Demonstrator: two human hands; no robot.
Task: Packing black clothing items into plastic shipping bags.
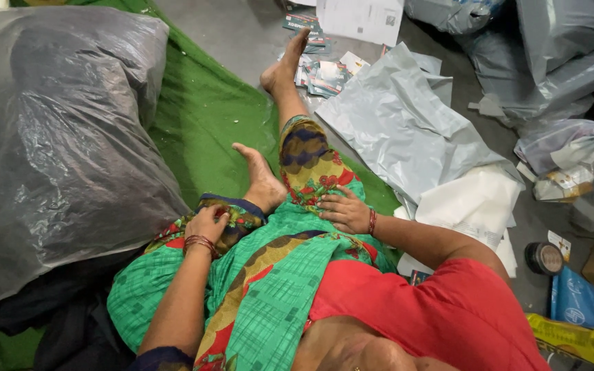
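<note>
The person is sitting on the floor, both hands resting on the green patterned cloth [269, 275] over their legs. The left hand [207, 225] is curling closed on a fold near the knee; the right hand [345, 209] is lying flat, fingers spread. Grey mailer bags [400, 124] are lying right and farther off, nearer the right hand.

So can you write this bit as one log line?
left hand: rests on green cloth | right hand: flat on knee | grey mailer bags: on floor, right
</note>
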